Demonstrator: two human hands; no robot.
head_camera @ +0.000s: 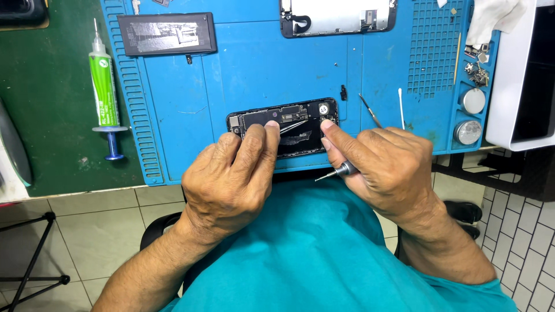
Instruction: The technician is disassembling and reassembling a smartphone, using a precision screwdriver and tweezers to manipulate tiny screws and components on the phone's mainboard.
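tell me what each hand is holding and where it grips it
The left hand pinches tweezers by their rear end, tips over the opened phone. The right hand tucks a screwdriver by its handle in the palm, tip sticking out left.

Two hands: left hand (228,173), right hand (384,164). One opened phone body (300,138), one pair of tweezers (293,126), one small screwdriver (335,171). Also one battery (167,33), one screen assy (338,16), one green syringe (105,86), two round tins (473,101), one blue mat (260,69).

Head-worn view, steeply down, close over blue mat (260,63)
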